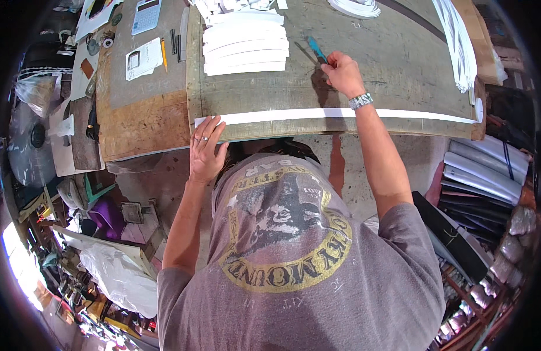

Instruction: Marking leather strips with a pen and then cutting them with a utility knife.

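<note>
A long white strip point(294, 115) lies along the table's near edge, running to a small white roll point(479, 110) at the right corner. My left hand point(207, 143) rests flat on the strip's left end, its fingers stretched out and a ring on one of them. Above the strip, over the middle of the table, my right hand point(344, 75) is closed around a slim turquoise tool point(315, 48). It points away to the left; its exact kind I cannot make out. Beyond lies a stack of cut white strips point(245, 50).
Long white strips point(459, 44) hang together at the far right, and coiled white strips point(357, 7) lie at the back. At left are a calculator point(146, 16), a yellow pencil point(164, 55) and a paper point(144, 58). Silver rolls point(487, 167) lie low at right.
</note>
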`<action>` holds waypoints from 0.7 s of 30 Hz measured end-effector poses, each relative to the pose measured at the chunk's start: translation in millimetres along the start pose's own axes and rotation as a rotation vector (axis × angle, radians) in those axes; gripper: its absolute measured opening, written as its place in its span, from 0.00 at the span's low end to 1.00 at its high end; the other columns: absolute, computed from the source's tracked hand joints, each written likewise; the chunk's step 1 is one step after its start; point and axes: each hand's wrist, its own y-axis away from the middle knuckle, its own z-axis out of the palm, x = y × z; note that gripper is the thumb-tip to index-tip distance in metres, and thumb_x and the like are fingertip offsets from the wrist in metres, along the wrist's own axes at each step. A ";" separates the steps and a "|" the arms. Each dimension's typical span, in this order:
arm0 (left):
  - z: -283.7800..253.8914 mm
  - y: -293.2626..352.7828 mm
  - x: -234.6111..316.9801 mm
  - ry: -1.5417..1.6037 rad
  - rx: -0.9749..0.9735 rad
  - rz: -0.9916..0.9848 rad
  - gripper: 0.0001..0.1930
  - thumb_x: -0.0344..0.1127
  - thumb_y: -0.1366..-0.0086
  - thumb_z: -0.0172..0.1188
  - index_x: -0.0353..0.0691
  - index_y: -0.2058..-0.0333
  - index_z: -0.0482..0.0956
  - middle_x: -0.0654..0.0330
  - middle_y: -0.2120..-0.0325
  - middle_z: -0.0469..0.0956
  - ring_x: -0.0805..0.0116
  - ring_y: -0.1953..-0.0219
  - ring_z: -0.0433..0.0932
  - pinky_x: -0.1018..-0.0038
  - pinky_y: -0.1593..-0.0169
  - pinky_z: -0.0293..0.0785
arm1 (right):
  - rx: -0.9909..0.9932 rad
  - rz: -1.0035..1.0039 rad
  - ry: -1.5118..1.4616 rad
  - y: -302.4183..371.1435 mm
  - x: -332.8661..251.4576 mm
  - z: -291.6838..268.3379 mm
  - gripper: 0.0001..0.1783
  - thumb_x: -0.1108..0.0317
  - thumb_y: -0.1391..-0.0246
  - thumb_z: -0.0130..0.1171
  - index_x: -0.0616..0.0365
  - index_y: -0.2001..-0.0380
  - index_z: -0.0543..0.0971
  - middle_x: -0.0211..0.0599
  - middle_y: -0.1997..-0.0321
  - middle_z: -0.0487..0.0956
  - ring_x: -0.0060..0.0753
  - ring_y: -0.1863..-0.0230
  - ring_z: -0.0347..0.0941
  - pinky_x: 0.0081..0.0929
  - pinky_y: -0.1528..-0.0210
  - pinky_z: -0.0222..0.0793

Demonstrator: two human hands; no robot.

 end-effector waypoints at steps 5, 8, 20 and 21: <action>-0.6 0.7 -0.6 -0.009 -0.010 0.008 0.33 0.27 0.38 0.71 0.44 0.34 0.76 0.60 0.30 0.71 0.55 0.26 0.65 0.55 0.24 0.63 | 0.129 -0.161 -0.933 41.4 -13.3 20.1 0.18 0.56 0.33 0.71 0.59 0.54 0.81 0.27 0.69 0.82 0.19 0.66 0.80 0.21 0.64 0.75; -1.0 -0.5 -2.3 -0.004 -0.021 0.016 0.33 0.27 0.38 0.71 0.44 0.33 0.75 0.60 0.30 0.71 0.55 0.26 0.65 0.55 0.24 0.63 | 0.132 -0.090 -0.920 60.7 -13.8 35.9 0.20 0.51 0.30 0.67 0.60 0.56 0.84 0.29 0.65 0.83 0.18 0.66 0.78 0.20 0.63 0.75; 1.7 3.1 -9.6 -0.027 -0.041 0.025 0.35 0.28 0.39 0.72 0.45 0.32 0.75 0.62 0.28 0.69 0.54 0.25 0.64 0.54 0.25 0.62 | 0.311 -0.095 -0.490 138.1 -37.2 71.8 0.30 0.48 0.23 0.49 0.67 0.63 0.84 0.53 0.71 0.82 0.54 0.68 0.81 0.45 0.63 0.73; 2.6 1.5 -9.9 -0.035 -0.041 0.035 0.35 0.28 0.39 0.72 0.46 0.32 0.74 0.62 0.28 0.69 0.54 0.25 0.64 0.54 0.25 0.62 | 0.360 -0.203 -0.523 148.9 -39.9 81.6 0.31 0.48 0.22 0.47 0.68 0.61 0.85 0.45 0.72 0.84 0.42 0.70 0.82 0.39 0.65 0.73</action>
